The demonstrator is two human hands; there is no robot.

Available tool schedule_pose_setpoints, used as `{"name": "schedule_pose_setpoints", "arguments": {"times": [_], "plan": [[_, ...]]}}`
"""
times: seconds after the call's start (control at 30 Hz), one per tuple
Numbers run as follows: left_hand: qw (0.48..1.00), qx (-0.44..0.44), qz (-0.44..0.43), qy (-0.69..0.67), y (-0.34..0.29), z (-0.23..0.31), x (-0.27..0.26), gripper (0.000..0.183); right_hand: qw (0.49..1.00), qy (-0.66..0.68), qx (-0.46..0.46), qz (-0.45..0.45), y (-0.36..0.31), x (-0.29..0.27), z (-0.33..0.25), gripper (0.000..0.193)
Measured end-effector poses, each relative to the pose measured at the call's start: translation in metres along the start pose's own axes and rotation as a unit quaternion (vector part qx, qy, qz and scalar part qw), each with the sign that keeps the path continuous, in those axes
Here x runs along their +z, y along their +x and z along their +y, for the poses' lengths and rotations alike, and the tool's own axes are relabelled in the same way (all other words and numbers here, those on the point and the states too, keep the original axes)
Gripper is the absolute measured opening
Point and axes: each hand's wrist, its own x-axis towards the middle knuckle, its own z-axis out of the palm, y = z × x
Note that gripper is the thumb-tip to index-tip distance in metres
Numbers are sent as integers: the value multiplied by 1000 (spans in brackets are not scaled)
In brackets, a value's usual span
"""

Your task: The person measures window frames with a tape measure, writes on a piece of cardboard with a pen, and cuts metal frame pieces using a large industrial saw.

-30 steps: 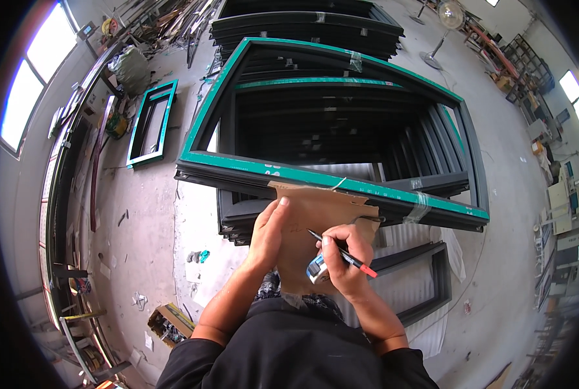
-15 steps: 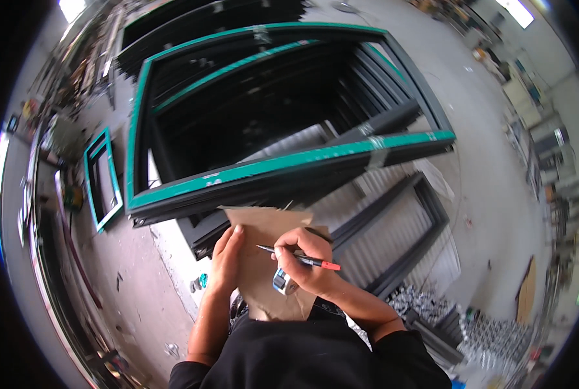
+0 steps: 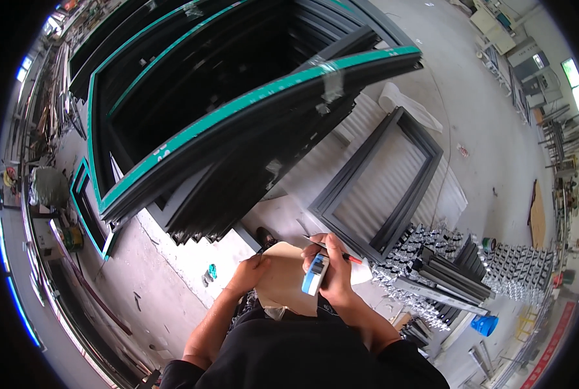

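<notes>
In front of my body is a sheet of brown cardboard, with its left edge gripped by my left hand. My right hand, at the sheet's right side, is closed around a small blue-and-white tape measure. A slim black marker with a red end is also in that hand, its dark tip pointing up and left. The palm side of my right hand is hidden, and I cannot tell whether its fingers touch the cardboard.
A large stack of black frames with a green-edged top frame stands ahead. Grey frames lie to its right. Piled silvery metal parts, dark profiles and a blue bucket are at the right. A small green-edged frame leans at the left.
My view has turned toward the right, away from the frame stack. My right hand has moved from writing position over the cardboard to its right side, with the tape measure now more exposed.
</notes>
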Motion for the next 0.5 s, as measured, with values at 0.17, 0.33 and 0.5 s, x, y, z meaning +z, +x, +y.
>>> {"name": "schedule_pose_setpoints", "arguments": {"times": [0.17, 0.33, 0.5], "plan": [[998, -32, 9, 53, -29, -35, 41, 36, 988, 119, 102, 11, -24, -48, 6, 37], [995, -98, -3, 3, -66, -60, 109, 33, 980, 169, 104, 15, -84, -102, 6, 35], [984, -67, -158, -51, -86, -80, 164, 33, 969, 227, 78, 51, -135, -193, 25, 30]]}}
